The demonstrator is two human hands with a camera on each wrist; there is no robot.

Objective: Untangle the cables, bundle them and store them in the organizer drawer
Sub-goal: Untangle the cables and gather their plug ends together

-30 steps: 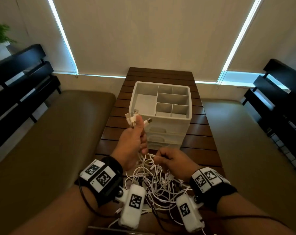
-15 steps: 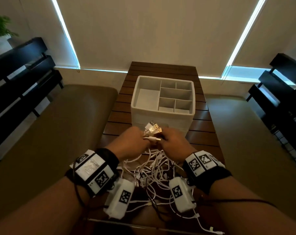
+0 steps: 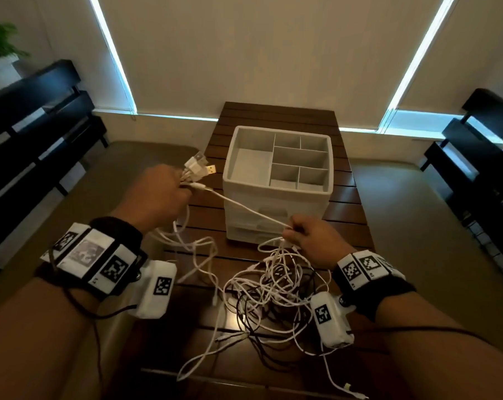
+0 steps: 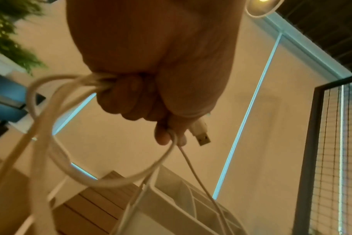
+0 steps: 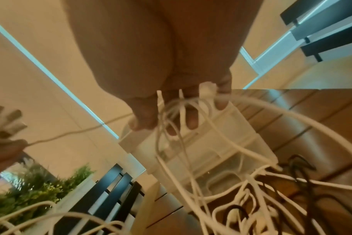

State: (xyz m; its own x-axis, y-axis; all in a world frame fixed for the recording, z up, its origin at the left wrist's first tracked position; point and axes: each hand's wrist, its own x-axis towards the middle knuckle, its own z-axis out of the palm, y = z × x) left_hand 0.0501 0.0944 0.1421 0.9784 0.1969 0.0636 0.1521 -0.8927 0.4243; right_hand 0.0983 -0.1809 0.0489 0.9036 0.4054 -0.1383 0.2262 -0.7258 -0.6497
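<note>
Slatted wooden table, dim room, blinds, both hands' grip pinching white cables

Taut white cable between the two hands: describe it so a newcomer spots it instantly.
Start at the white organizer on the wooden table. Just in front of it, one white cable runs straight from the left hand to the right hand. Unlike the looped tangle below, it is taut.

Dim, warm room; window-edge glare, blurred, distorted wrist views.
</note>
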